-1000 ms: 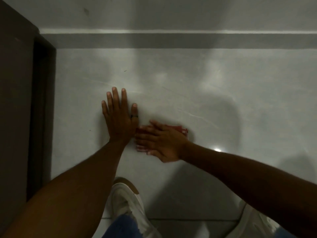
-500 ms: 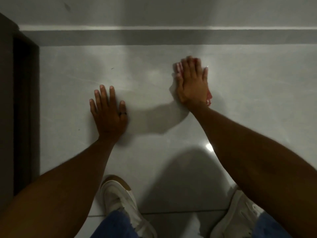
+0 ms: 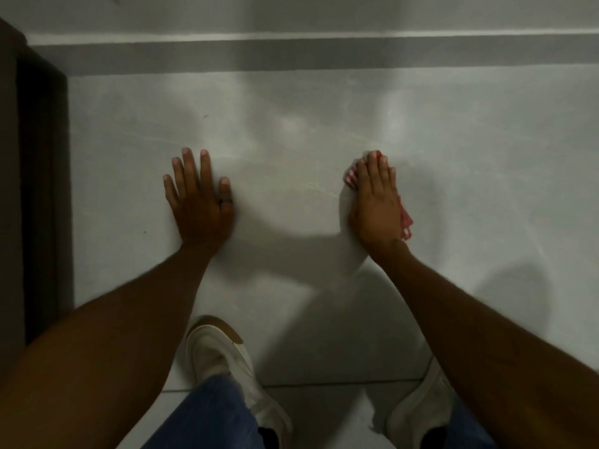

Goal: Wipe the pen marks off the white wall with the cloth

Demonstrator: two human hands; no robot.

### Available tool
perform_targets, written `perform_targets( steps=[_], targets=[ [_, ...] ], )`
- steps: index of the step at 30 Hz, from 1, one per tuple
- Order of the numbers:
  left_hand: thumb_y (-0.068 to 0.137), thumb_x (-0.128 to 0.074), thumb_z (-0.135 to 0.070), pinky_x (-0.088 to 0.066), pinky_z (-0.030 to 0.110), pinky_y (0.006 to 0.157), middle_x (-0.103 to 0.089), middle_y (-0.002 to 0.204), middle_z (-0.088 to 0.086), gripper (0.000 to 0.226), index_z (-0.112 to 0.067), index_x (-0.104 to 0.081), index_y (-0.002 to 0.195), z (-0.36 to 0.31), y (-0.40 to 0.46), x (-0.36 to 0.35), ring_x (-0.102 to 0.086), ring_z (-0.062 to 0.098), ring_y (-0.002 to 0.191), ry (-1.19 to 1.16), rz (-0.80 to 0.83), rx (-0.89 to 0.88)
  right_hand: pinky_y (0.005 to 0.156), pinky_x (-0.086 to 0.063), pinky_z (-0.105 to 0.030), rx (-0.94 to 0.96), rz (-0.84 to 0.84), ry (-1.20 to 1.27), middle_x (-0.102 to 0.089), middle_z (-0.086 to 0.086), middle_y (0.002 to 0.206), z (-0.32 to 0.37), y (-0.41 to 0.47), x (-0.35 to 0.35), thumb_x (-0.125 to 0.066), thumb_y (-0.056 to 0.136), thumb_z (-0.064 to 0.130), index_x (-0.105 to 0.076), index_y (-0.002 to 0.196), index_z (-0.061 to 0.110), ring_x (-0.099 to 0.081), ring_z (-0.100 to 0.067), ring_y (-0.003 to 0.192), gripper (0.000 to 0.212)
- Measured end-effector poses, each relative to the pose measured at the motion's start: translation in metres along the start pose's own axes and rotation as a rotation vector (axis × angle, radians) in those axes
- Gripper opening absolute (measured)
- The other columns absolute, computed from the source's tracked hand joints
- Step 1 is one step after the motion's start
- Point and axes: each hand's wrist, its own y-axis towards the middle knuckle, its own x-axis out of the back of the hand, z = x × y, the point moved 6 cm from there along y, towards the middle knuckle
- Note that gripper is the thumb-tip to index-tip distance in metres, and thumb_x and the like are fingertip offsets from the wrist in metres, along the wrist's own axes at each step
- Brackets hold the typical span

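A: Two hands, one cloth, one wall. Start at the left edge.

B: Item one: dark door frame (image 3: 39, 189), running down the 9 o'clock side of the view, dim and without visible detail.

A: Next.

B: Item two: white wall (image 3: 291, 131), filling the middle. A darker grey band (image 3: 324, 55) crosses it toward 12 o'clock. A small dark fleck sits at about 10 o'clock from the left hand; whether it is pen I cannot tell. Faint pale streaks lie between the two hands.

A: The hands?

B: Item three: left hand (image 3: 199, 202), palm flat on the wall, fingers spread and straight, holding nothing. A dark ring (image 3: 224, 200) sits on one finger. Item four: right hand (image 3: 377, 205), at 3 o'clock from the left and well apart from it, also flat to the wall, fingers straight and close together, pressing down on the cloth.

A: And the cloth itself?

B: Item five: cloth (image 3: 406, 223), red-and-white patterned, pinned between the right palm and the wall. Only its edges show: one at about 10 o'clock of the hand beside the fingers, one at about 4 o'clock near the wrist.

A: Lower portion?

B: Item six: white shoes, left shoe (image 3: 220, 361) and right shoe (image 3: 418, 413), toward 6 o'clock, on a pale tiled floor (image 3: 317, 416). Blue jeans (image 3: 207, 416) cover the legs above them. Both forearms reach up from the bottom corners — shadows fall on the wall beneath them.
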Motion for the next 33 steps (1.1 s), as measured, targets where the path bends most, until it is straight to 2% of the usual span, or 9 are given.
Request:
perform_targets(
  steps=[4, 8, 11, 13, 16, 18, 22, 27, 33],
  targets=[
    [0.116, -0.028, -0.045, -0.011, 0.056, 0.135, -0.016, 0.180, 0.020, 0.065, -0.015, -0.021, 0.173, 0.002, 0.001, -0.002, -0.016, 0.040, 0.167, 0.000, 0.214, 0.009, 0.136, 0.009, -0.041, -0.083, 0.152, -0.076, 0.004, -0.019, 0.179, 0.005, -0.055, -0.011, -0.036, 0.105, 0.003, -0.004, 0.168, 0.002, 0.007, -0.034, 0.167, 0.071],
    [0.116, -0.041, -0.032, -0.013, 0.052, 0.136, -0.008, 0.179, 0.027, 0.066, -0.001, -0.021, 0.170, 0.009, 0.002, 0.028, -0.010, 0.046, 0.166, -0.220, 0.759, 0.080, 0.135, -0.006, -0.041, -0.237, 0.407, 0.015, -0.010, -0.025, 0.177, 0.030, -0.087, 0.002, -0.043, 0.107, 0.008, -0.020, 0.165, -0.002, -0.007, -0.039, 0.166, 0.064],
    [0.117, -0.038, -0.038, -0.044, 0.043, 0.114, -0.052, 0.158, 0.016, 0.051, -0.007, -0.049, 0.156, 0.002, -0.036, 0.103, -0.046, 0.034, 0.148, -0.565, 1.200, 0.426, 0.109, -0.049, -0.048, -0.590, 0.485, 0.602, -0.066, -0.027, 0.135, 0.086, -0.089, 0.051, -0.054, 0.108, 0.023, -0.064, 0.134, 0.000, -0.064, -0.041, 0.123, 0.036],
    [0.114, -0.035, -0.054, -0.048, 0.038, 0.095, -0.062, 0.133, 0.009, 0.054, -0.018, -0.058, 0.147, -0.008, -0.068, 0.169, -0.053, 0.028, 0.125, -0.867, 1.309, 0.747, 0.096, -0.056, -0.047, -0.871, 0.420, 1.108, -0.075, -0.020, 0.103, 0.141, -0.094, 0.091, -0.049, 0.109, 0.019, -0.072, 0.116, 0.000, -0.070, -0.035, 0.094, 0.031],
    [0.107, -0.042, -0.066, -0.054, 0.056, 0.111, -0.072, 0.124, 0.006, 0.058, -0.020, -0.070, 0.127, -0.017, -0.090, 0.280, -0.065, 0.031, 0.120, -1.329, 1.109, 1.181, 0.085, -0.057, -0.039, -0.990, 0.452, 1.566, -0.074, -0.014, 0.090, 0.244, -0.100, 0.155, -0.039, 0.104, 0.012, -0.069, 0.109, 0.001, -0.069, -0.030, 0.084, 0.033],
    [0.103, -0.057, -0.059, -0.062, 0.058, 0.100, -0.077, 0.125, 0.012, 0.050, -0.019, -0.071, 0.128, -0.006, -0.091, 0.356, -0.074, 0.034, 0.116, -1.559, 0.860, 1.363, 0.092, -0.057, -0.043, -0.939, 0.504, 1.716, -0.073, -0.015, 0.098, 0.316, -0.102, 0.198, -0.037, 0.103, 0.013, -0.070, 0.111, 0.002, -0.069, -0.031, 0.091, 0.035],
    [0.077, -0.086, -0.038, -0.069, 0.046, 0.084, -0.075, 0.136, 0.018, 0.075, -0.011, -0.063, 0.143, 0.065, -0.057, 0.483, -0.078, 0.035, 0.114, -1.735, 0.330, 1.309, 0.104, -0.059, -0.049, -0.580, 0.615, 1.763, -0.075, -0.018, 0.123, 0.448, -0.086, 0.271, -0.055, 0.103, 0.026, -0.067, 0.134, 0.003, -0.073, -0.032, 0.110, 0.041],
    [0.088, -0.084, -0.033, -0.067, 0.032, 0.086, -0.082, 0.122, -0.004, 0.031, -0.038, -0.078, 0.118, 0.166, 0.006, 0.538, -0.080, 0.019, 0.112, -1.533, 0.021, 1.133, 0.084, -0.053, -0.032, -0.006, 0.365, 1.055, -0.077, -0.006, 0.101, 0.570, -0.014, 0.315, -0.074, 0.097, 0.028, -0.078, 0.100, 0.015, -0.072, -0.020, 0.095, 0.014],
    [0.103, -0.067, -0.011, -0.060, 0.040, 0.095, -0.079, 0.111, 0.004, 0.024, -0.019, -0.073, 0.124, 0.233, 0.081, 0.478, -0.074, 0.029, 0.111, -1.261, 0.109, 1.084, 0.119, -0.034, -0.042, 0.317, 0.224, 0.090, -0.048, -0.019, 0.155, 0.650, 0.065, 0.291, -0.055, 0.096, 0.036, -0.072, 0.121, 0.004, -0.039, -0.038, 0.147, 0.044]
  ],
)
